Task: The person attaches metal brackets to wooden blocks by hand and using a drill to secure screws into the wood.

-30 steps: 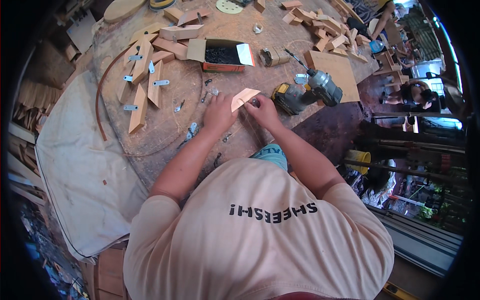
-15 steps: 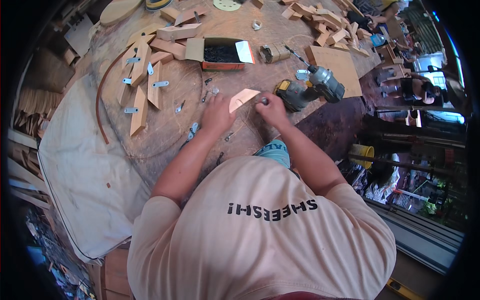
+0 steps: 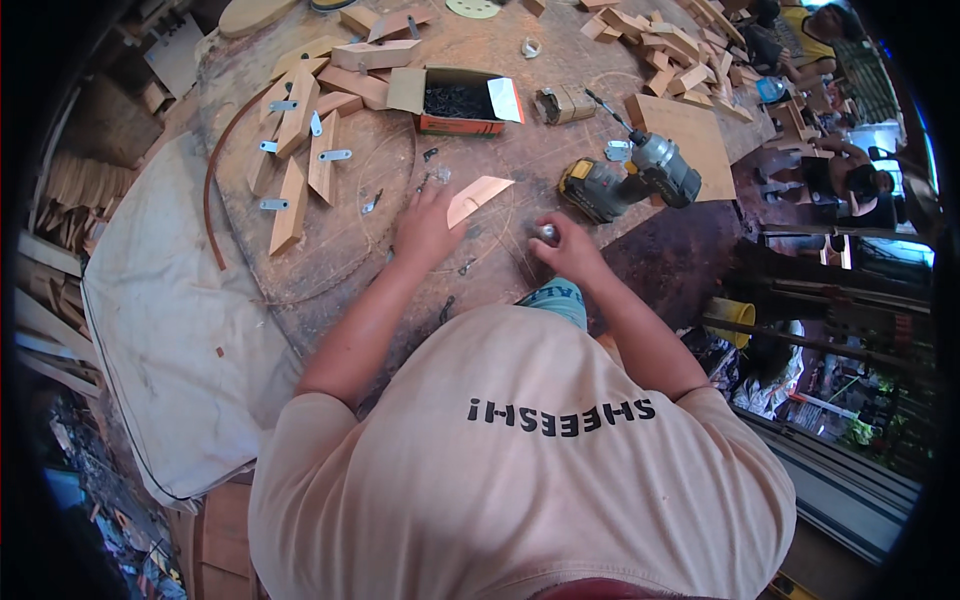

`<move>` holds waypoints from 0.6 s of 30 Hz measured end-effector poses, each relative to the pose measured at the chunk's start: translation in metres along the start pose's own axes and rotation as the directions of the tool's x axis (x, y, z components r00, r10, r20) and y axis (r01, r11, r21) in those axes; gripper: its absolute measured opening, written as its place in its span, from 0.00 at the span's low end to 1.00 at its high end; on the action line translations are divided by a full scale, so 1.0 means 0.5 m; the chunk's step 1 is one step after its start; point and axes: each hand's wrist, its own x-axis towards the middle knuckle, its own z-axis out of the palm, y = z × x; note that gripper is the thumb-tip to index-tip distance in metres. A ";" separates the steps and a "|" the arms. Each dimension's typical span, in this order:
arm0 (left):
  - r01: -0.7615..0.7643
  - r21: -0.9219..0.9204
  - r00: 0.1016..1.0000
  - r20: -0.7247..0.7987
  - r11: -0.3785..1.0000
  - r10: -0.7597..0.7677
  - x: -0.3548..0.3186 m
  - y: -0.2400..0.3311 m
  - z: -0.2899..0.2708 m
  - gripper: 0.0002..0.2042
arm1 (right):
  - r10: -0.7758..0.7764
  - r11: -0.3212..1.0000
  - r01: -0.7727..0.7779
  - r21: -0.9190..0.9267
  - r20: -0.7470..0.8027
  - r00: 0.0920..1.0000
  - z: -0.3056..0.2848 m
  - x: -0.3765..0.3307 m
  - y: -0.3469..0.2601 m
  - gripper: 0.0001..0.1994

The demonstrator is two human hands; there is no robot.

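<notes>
My left hand (image 3: 428, 222) is closed on the near left end of a short wooden block (image 3: 484, 197) with slanted ends, which lies at the table's front. A dark curved mark shows on the block's upper face. My right hand (image 3: 570, 250), a little to the right and nearer my body, has its fingers curled round a shiny, rounded metal piece (image 3: 547, 232); the rest of that piece is hidden in the hand. A cordless drill (image 3: 632, 172) with a long bit lies just beyond my right hand. Small metal brackets (image 3: 371, 202) are scattered left of my left hand.
An open cardboard box (image 3: 462, 126) of dark screws stands beyond my hands. Wooden blocks (image 3: 298, 110), several with brackets attached, lie at the left; more blocks (image 3: 690, 60) are heaped at the far right. A flat board (image 3: 690, 140) is beside the drill. Other people sit at the right.
My right hand has drawn back toward me, away from the block, and the gap between them is wider. My left hand and the block have shifted slightly left. The view has moved a little.
</notes>
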 end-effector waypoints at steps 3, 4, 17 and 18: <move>-0.029 -0.076 0.998 -0.059 0.997 0.024 -0.004 -0.003 0.008 0.30 | -0.039 0.993 0.029 0.111 0.084 0.996 0.043 0.025 -0.024 0.17; -0.029 -0.073 0.998 -0.057 0.997 0.024 -0.006 -0.005 0.008 0.30 | -0.092 0.977 0.066 0.202 0.121 0.988 0.060 0.039 -0.022 0.14; -0.200 -0.197 0.972 -0.162 0.960 0.170 -0.022 -0.024 0.017 0.25 | 0.074 0.532 -0.425 0.732 0.460 0.885 0.117 0.109 -0.051 0.06; -0.197 -0.192 0.973 -0.157 0.961 0.168 -0.023 -0.027 0.018 0.25 | 0.104 0.533 -0.430 0.729 0.448 0.888 0.118 0.109 -0.053 0.05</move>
